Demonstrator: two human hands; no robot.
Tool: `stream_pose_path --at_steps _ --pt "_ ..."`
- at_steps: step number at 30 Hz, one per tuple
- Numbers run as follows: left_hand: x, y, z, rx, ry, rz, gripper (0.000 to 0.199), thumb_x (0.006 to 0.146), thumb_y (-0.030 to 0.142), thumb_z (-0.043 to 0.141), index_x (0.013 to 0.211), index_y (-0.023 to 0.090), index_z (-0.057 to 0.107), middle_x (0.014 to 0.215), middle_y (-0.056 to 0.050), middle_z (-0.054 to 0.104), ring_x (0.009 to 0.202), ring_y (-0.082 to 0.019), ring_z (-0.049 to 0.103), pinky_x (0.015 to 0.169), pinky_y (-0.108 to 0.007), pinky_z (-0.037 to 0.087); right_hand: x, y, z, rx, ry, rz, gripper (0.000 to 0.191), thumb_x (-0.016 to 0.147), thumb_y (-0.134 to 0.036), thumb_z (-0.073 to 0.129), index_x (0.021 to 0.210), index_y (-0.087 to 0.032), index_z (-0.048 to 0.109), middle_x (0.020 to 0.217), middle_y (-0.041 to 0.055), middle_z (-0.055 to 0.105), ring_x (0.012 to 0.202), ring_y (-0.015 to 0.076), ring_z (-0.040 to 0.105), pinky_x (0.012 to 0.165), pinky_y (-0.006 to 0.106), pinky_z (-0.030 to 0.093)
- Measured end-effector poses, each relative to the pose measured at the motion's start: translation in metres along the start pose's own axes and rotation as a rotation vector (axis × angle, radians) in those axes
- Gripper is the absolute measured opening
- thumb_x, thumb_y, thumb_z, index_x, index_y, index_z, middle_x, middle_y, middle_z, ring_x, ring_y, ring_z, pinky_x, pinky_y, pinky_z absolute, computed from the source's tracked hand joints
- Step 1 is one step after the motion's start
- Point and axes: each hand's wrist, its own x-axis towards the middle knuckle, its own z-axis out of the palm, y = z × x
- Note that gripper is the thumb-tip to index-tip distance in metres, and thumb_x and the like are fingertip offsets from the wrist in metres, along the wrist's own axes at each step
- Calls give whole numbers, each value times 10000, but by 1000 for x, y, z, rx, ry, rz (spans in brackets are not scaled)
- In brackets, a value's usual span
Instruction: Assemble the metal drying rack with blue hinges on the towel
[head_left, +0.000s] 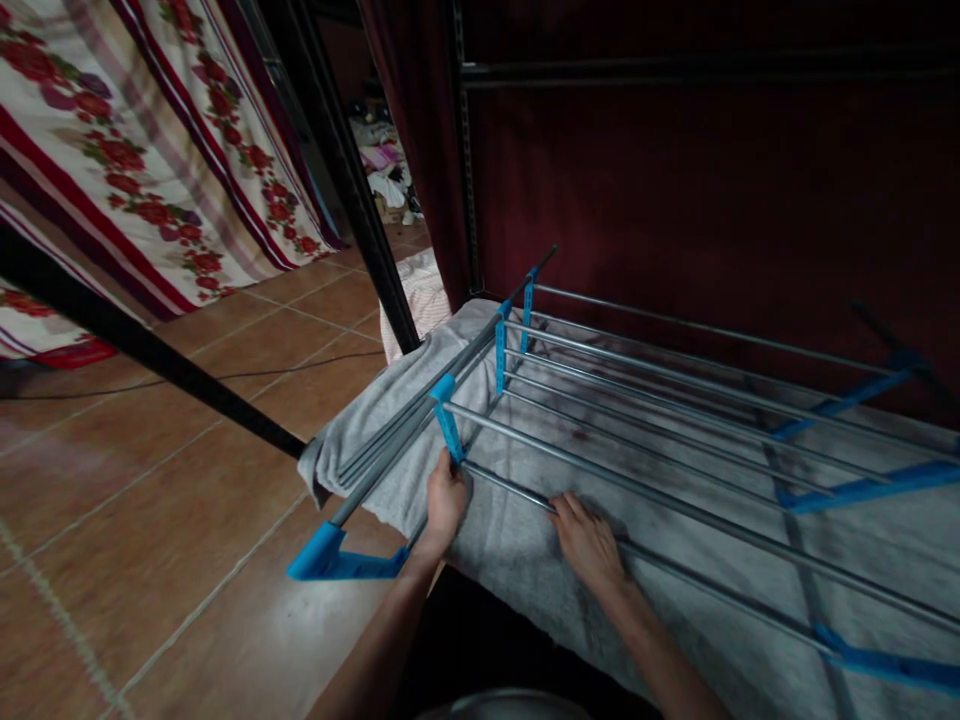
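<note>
Drying rack [630,484] lies across grey cloth [510,560]. Left hand [447,498] grips 1 blue bracket's [450,432] lower end; right hand [587,540] closes around the near tube [510,486]. Tiled floor [225,560], floral curtain [150,150], maroon drape [675,200] behind.

Grey cloth surface [517,548] (creased), metal rack [637,487] with blue joints [500,357] on top

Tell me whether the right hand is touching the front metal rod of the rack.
Touching. The head view shows the right hand curled over the front metal rod, with no gap showing and the rod running out on either side.
</note>
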Motion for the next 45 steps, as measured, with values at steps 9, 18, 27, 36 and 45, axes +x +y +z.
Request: stream_pose_path --at_steps 9,18,27,36,45 --pt "0 6 -3 -23 -3 -15 379 808 128 537 1167 165 656 1101 -94 740 1030 -248 693 958 -384 528 0 1 0 0 5 -22 371 1073 -295 309 1242 -253 637 1239 66 700 908 178 711 742 293 495" --pt "1 4 -1 9 1 -19 396 832 129 533 1205 162 660 1140 -114 743 1096 -269 689 999 -402 520 1 0 -7 8 -47 -10 422 1076 -314 275 1290 -249 633 1301 76 682 951 185 715 780 306 512" --pt "-1 -2 4 40 19 -19 405 830 139 520 1212 154 653 1155 -134 743 1123 -287 684 1018 -431 515 5 0 -13 88 -83 16 388 1065 -304 330 1269 -268 657 1369 69 651 1061 178 692 862 297 494" --pt "5 -2 4 49 30 -27 372 810 213 517 1149 162 659 1072 -130 753 1049 -292 700 968 -425 532 8 -6 -15 142 -2 15 311 1047 -282 406 1210 -269 671 1201 36 715 1021 185 686 883 320 503" --pt "19 -1 -5 100 -72 -42 512 776 397 553 1232 182 643 1119 -122 730 1071 -327 681 919 -450 536 -72 47 -7 350 608 263 339 1010 -228 382 1254 -249 617 1218 89 667 1161 217 604 1032 425 478"
